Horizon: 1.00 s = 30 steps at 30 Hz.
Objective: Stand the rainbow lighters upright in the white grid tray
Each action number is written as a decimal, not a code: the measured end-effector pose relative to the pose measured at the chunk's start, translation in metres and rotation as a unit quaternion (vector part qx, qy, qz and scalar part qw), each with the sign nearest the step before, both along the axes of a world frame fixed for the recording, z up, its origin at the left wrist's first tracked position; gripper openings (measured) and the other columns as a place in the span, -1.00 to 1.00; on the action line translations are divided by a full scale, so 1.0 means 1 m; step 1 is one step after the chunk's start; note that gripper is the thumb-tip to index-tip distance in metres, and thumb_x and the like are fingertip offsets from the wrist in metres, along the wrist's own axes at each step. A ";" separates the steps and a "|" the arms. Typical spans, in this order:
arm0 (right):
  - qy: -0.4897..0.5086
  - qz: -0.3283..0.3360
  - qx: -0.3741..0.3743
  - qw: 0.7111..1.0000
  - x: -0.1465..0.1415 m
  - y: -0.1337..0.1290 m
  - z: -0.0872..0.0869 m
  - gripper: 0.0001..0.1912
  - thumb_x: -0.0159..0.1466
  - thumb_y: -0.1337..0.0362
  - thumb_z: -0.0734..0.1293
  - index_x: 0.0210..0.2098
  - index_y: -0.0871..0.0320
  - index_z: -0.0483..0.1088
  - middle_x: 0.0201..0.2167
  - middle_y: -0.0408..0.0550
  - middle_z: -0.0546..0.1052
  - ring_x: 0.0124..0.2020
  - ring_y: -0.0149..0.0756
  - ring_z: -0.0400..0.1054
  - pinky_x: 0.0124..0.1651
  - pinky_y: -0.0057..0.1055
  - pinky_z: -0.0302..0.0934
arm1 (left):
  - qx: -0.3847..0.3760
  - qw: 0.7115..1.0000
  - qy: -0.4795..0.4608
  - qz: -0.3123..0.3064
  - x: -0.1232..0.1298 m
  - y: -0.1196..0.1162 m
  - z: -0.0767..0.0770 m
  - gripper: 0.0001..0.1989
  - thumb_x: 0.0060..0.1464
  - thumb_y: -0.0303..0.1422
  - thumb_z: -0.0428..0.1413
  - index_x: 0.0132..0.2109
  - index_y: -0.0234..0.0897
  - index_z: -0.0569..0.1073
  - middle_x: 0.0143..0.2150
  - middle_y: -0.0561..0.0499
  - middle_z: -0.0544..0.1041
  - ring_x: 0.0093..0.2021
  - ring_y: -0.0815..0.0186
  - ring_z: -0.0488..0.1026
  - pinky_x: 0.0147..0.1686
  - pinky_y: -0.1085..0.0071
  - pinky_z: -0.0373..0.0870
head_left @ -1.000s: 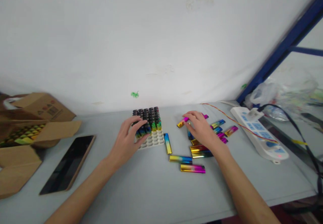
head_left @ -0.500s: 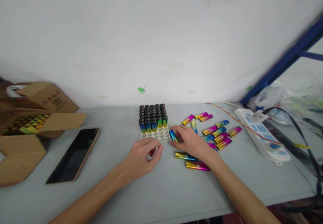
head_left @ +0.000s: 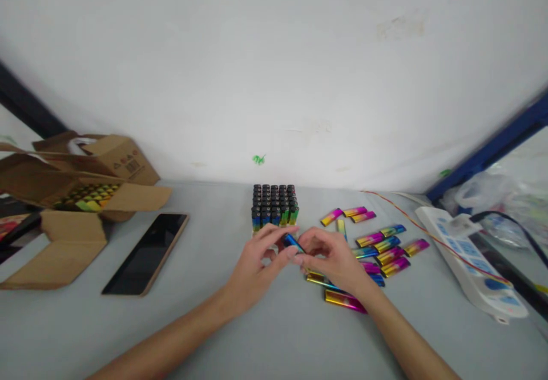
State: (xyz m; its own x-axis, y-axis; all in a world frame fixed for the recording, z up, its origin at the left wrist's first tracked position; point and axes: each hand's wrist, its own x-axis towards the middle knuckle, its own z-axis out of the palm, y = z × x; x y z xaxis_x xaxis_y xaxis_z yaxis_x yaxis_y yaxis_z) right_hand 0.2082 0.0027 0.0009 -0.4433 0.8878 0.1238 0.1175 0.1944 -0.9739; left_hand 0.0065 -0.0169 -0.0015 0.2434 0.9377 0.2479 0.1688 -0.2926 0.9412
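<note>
A blue metallic lighter (head_left: 294, 243) with a dark end is held tilted between my two hands, in front of a block of upright lighters. My left hand (head_left: 261, 260) pinches it from the left with thumb and fingers. My right hand (head_left: 331, 254) has its curled fingers on the lighter's right end. Just behind the hands, several black-topped lighters (head_left: 274, 200) stand packed in rows; their white tray is mostly hidden by my hands. Loose shiny lighters (head_left: 387, 254) in pink, yellow and blue lie to the right, some partly under my right hand.
On the left lie a dark phone (head_left: 145, 254) and an open cardboard box (head_left: 141, 195) with yellow and black items inside. A white power strip (head_left: 471, 266) with a plug and a red-yellow wire (head_left: 411, 217) is on the right. The wall (head_left: 274, 83) rises behind the table.
My right hand has brought the blue lighter leftward from beside the tray, and my left hand has come up to take hold of it too. The camera view has shifted left.
</note>
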 end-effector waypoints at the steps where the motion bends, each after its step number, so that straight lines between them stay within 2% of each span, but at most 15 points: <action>1: -0.004 0.004 0.010 1.000 -0.003 -0.002 -0.001 -0.60 0.23 -0.06 0.51 -0.34 0.12 0.40 -0.52 -0.21 0.49 -0.51 -0.37 0.45 -0.42 -0.45 0.33 | 0.007 1.000 -0.005 0.001 0.000 -0.001 0.001 -0.70 0.30 -0.14 0.16 0.00 -0.22 0.62 -0.10 -0.12 0.50 -0.16 0.23 0.51 -0.29 0.40 0.54; 4: -0.060 -0.009 0.097 0.993 -0.002 0.000 -0.002 -0.63 0.27 -0.06 0.49 -0.37 0.11 0.44 -0.48 -0.16 0.54 -0.46 -0.34 0.46 -0.37 -0.43 0.36 | 0.059 0.997 -0.014 0.045 -0.002 -0.001 0.006 -0.72 0.32 -0.14 0.14 -0.14 -0.24 0.63 -0.11 -0.13 0.51 -0.08 0.19 0.49 -0.09 0.30 0.52; 6: -0.114 -0.040 0.165 0.979 0.006 0.005 -0.001 -0.67 0.31 -0.04 0.47 -0.32 0.10 0.49 -0.45 -0.14 0.58 -0.44 -0.32 0.47 -0.34 -0.42 0.36 | 0.073 0.993 -0.030 0.082 -0.006 0.002 0.008 -0.67 0.37 -0.10 0.08 -0.17 -0.24 0.58 -0.12 -0.12 0.52 -0.06 0.19 0.48 -0.02 0.27 0.47; 8: -0.158 -0.079 0.212 0.961 0.018 0.012 0.001 -0.69 0.37 -0.02 0.42 -0.28 0.10 0.51 -0.43 -0.11 0.61 -0.43 -0.30 0.49 -0.30 -0.39 0.37 | 0.033 0.994 -0.066 0.079 -0.010 0.006 0.010 -0.62 0.40 -0.04 -0.01 -0.18 -0.24 0.48 -0.23 -0.06 0.53 -0.18 0.25 0.48 -0.13 0.31 0.46; 9: -0.177 -0.100 0.230 0.952 0.025 0.015 0.002 -0.69 0.40 -0.01 0.38 -0.27 0.10 0.51 -0.42 -0.10 0.61 -0.43 -0.29 0.49 -0.29 -0.38 0.37 | -0.002 0.994 -0.091 0.057 -0.011 0.009 0.010 -0.60 0.40 0.00 -0.03 -0.18 -0.23 0.43 -0.32 -0.01 0.50 -0.29 0.30 0.46 -0.24 0.35 0.45; 11: -0.212 -0.130 0.256 0.934 0.037 0.020 0.003 -0.68 0.46 0.01 0.31 -0.27 0.09 0.50 -0.44 -0.10 0.61 -0.44 -0.28 0.49 -0.28 -0.36 0.36 | -0.085 0.987 -0.136 -0.003 -0.014 0.013 0.008 -0.59 0.36 0.07 -0.01 -0.17 -0.20 0.34 -0.48 0.13 0.36 -0.52 0.39 0.28 -0.48 0.45 0.30; 13: -0.234 -0.149 0.269 0.922 0.045 0.023 0.004 -0.67 0.49 0.04 0.26 -0.27 0.09 0.50 -0.46 -0.11 0.60 -0.44 -0.27 0.49 -0.28 -0.35 0.34 | -0.168 0.971 -0.163 -0.051 -0.015 0.016 0.005 -0.54 0.29 0.14 0.04 -0.19 -0.20 0.31 -0.55 0.21 0.20 -0.60 0.45 0.06 -0.60 0.53 0.06; 16: -0.250 -0.156 0.269 0.917 0.050 0.024 0.003 -0.66 0.52 0.07 0.22 -0.27 0.09 0.49 -0.45 -0.12 0.59 -0.44 -0.27 0.49 -0.29 -0.35 0.32 | -0.261 0.945 -0.178 -0.080 -0.015 0.018 0.002 -0.45 0.23 0.19 0.03 -0.37 -0.23 0.27 -0.59 0.24 0.04 -0.60 0.49 -0.12 -0.60 0.52 -0.16; 20: -0.254 -0.136 0.260 0.922 0.047 0.022 0.003 -0.64 0.53 0.08 0.19 -0.29 0.08 0.46 -0.45 -0.13 0.57 -0.44 -0.28 0.47 -0.27 -0.34 0.30 | -0.306 0.925 -0.205 -0.087 -0.016 0.017 0.002 -0.48 0.21 0.09 -0.02 -0.51 -0.20 0.14 -0.63 0.24 -0.07 -0.60 0.48 -0.20 -0.59 0.48 -0.23; 30: -0.250 -0.101 0.251 0.930 0.041 0.021 0.002 -0.64 0.55 0.10 0.17 -0.31 0.07 0.42 -0.44 -0.12 0.54 -0.39 -0.27 0.45 -0.22 -0.33 0.29 | -0.330 0.919 -0.210 -0.043 -0.020 0.020 -0.001 -0.57 0.24 -0.06 -0.11 -0.51 -0.20 0.14 -0.63 0.23 -0.12 -0.62 0.45 -0.23 -0.62 0.49 -0.24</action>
State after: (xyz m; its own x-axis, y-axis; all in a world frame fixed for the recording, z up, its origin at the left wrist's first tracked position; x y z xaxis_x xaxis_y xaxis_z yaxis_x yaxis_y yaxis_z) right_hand 0.2496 0.0233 0.0028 -0.3875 0.8447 0.3692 0.6141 0.5352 -0.5801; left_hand -0.0140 0.0028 -0.0029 0.3364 0.8993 -0.2795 -0.2477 0.3709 0.8951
